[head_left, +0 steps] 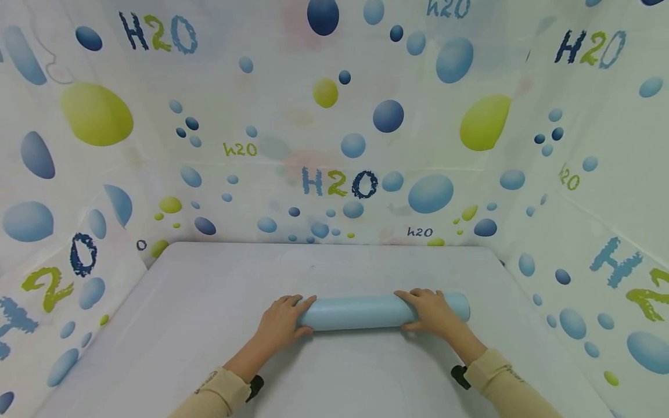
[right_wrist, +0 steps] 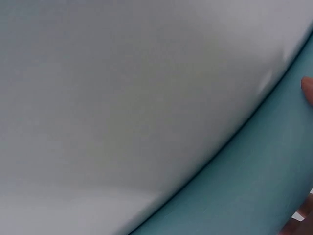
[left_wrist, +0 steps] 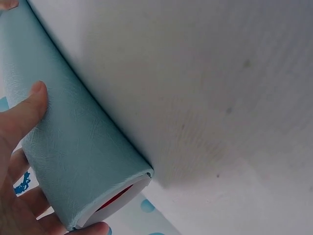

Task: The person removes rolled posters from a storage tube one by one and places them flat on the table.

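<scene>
Bubbly H2O-print sheeting (head_left: 282, 104) surrounds a white counter (head_left: 345, 371), and a light-blue roll (head_left: 358, 313) lies crosswise on it. Left hand (head_left: 281, 322) grips the left end, fingers spread partway and curved round it; right hand (head_left: 432, 312) holds it likewise, just short of the right end.

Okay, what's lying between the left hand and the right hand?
The head view shows just a stretch of the blue roll between the left hand and the right hand, with bare table on its near side.
</scene>
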A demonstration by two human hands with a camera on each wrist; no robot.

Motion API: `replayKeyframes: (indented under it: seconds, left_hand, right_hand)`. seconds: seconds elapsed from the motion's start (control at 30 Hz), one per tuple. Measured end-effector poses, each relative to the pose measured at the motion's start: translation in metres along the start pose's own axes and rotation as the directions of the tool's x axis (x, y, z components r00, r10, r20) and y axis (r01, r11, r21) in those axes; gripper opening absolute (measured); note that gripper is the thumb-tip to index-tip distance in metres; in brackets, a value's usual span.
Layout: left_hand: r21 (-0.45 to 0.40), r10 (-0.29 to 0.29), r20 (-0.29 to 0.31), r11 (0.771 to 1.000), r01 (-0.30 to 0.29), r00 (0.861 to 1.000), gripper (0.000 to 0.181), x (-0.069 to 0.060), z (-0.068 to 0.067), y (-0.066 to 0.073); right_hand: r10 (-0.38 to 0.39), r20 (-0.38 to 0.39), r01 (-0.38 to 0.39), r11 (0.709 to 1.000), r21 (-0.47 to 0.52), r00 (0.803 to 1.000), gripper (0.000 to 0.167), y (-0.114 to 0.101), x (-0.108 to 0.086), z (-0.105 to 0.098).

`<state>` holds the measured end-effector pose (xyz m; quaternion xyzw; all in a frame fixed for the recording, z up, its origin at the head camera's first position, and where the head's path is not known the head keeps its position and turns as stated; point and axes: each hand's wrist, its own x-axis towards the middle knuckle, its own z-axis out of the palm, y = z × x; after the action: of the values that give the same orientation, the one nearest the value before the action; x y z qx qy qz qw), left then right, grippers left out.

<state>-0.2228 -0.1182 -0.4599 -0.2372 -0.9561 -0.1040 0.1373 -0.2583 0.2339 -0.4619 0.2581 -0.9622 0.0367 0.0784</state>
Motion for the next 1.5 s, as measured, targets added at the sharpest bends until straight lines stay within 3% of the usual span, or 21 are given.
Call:
replayKeyframes:
  seconds: [0.33, 0.63, 1.07, 1.5]
  left_hand:
    - [0.017, 0.025, -0.010, 1.000, -0.025, 1.000, 0.066, -0.001, 0.003, -0.001]
    - [-0.003, 0.018, -0.011, 1.000, -0.018, 1.000, 0.066, -0.001, 0.002, -0.002]
    - [0.007, 0.029, -0.004, 1.000, -0.029, 1.000, 0.066, 0.003, 0.004, -0.003]
    - [0.016, 0.027, -0.016, 1.000, -0.027, 0.999, 0.067, -0.001, 0.003, -0.003]
  right_hand:
    - [-0.084, 0.035, 0.084, 0.996, 0.015, 0.996, 0.079, -0.026, 0.019, 0.010]
    - [-0.112, 0.059, 0.111, 0.993, 0.033, 0.992, 0.081, -0.052, 0.031, 0.005]
    - [-0.093, 0.039, 0.094, 0.996, -0.013, 0.995, 0.079, -0.052, 0.028, 0.006]
    - [-0.099, 0.043, 0.101, 0.993, -0.058, 0.994, 0.079, -0.054, 0.028, 0.014]
